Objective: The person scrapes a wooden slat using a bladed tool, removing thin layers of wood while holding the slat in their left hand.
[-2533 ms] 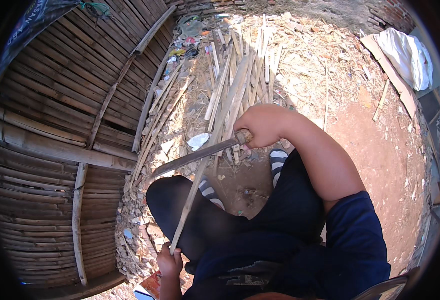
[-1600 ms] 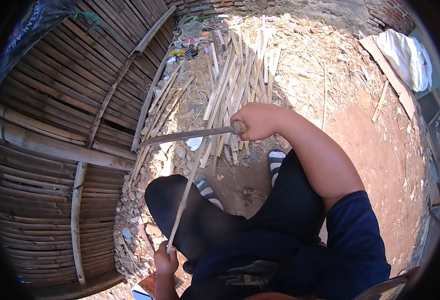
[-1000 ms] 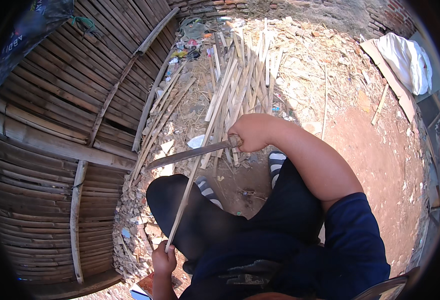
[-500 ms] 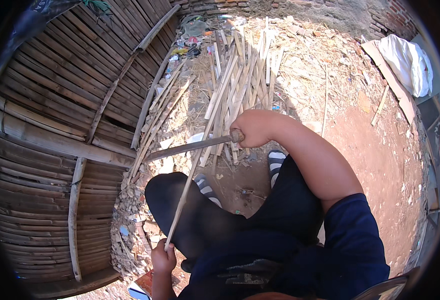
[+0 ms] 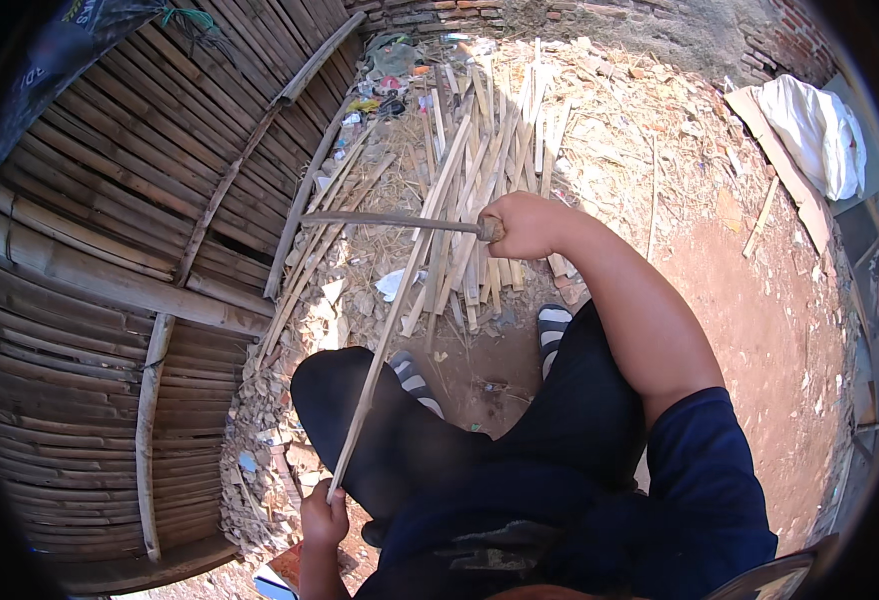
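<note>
My left hand (image 5: 326, 515) is closed around the near end of a long, thin bamboo strip (image 5: 368, 392), beside my left thigh. The strip slants up and away to the right, over the pile. In my right hand (image 5: 522, 225) is the handle of a machete (image 5: 395, 221), its long dark blade pointing left. The blade lies across the strip's far part in this view; whether they touch I cannot tell. Beyond and beneath it, a heap of split bamboo strips (image 5: 480, 180) lies on the ground.
A slatted bamboo wall (image 5: 90, 270) stands close on the left. At the back is a brick wall (image 5: 600, 25). A white sack (image 5: 815, 130) rests at the far right near a brown board (image 5: 775, 165). Rubble and shavings cover much of the dirt ground (image 5: 730, 340).
My right hand has moved the machete farther away along the strip, and the blade has swung from slanting toward me to nearly level. My left hand has barely moved.
</note>
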